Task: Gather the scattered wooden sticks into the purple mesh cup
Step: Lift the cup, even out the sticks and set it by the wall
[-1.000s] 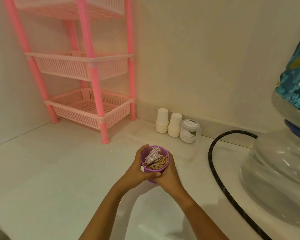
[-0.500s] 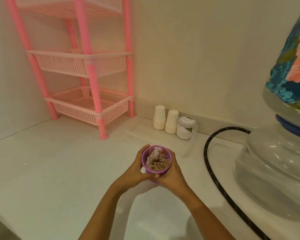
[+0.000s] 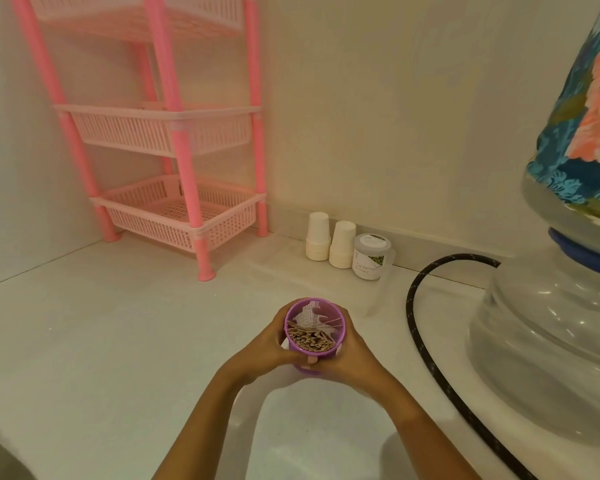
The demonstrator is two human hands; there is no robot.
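Head camera looks down at two hands holding a purple mesh cup (image 3: 313, 302) between them, near the middle of a white surface (image 3: 118, 341). The left hand (image 3: 257, 355) wraps round the left side of the cup, and the right hand (image 3: 354, 358) wraps round the right side. Each grip is closed tight on the cup, and the fingers meet at the front, under the rim. The wooden sticks (image 3: 309, 341) are inside the cup, packed on the side close to the person. A few thin ones lean across the open top. You cannot tell if the bottom of the cup sits on the surface.

A pink basket rack (image 3: 187, 188) stands in the far left corner. By the back wall are two stacks of white paper cups (image 3: 318, 236), side by side. A small jar with a white lid (image 3: 371, 257) stands just beside them. A black hose (image 3: 417, 323) curves over the surface to the right of the hands. A big clear water bottle (image 3: 551, 334) stands at the far right, and a flowery cloth cover (image 3: 586, 133) lies over its top part.
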